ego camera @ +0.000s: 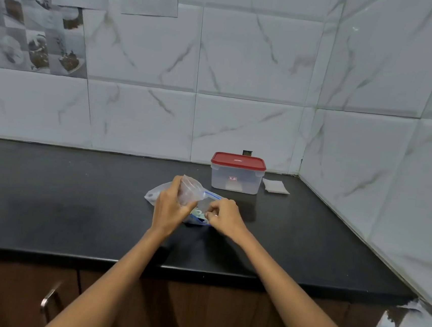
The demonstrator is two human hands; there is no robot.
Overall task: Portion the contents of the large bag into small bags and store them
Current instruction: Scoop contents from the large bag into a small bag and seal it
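Both forearms reach over black counter [74, 202]; hands meet at large bag [153, 195].
Left hand [170, 206] grips small clear bag [189, 191] upright over large bag. Right hand [224, 217] pinches at large bag's front edge. Red-lidded container [237, 173] stands just behind large bag; flat bag stack [275, 187] to the container's right.

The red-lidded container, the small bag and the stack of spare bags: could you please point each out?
red-lidded container [235, 182]: head view, front wall of the clear tub.
small bag [189, 191]: head view, its clear side.
stack of spare bags [275, 186]: head view, top sheet's middle.
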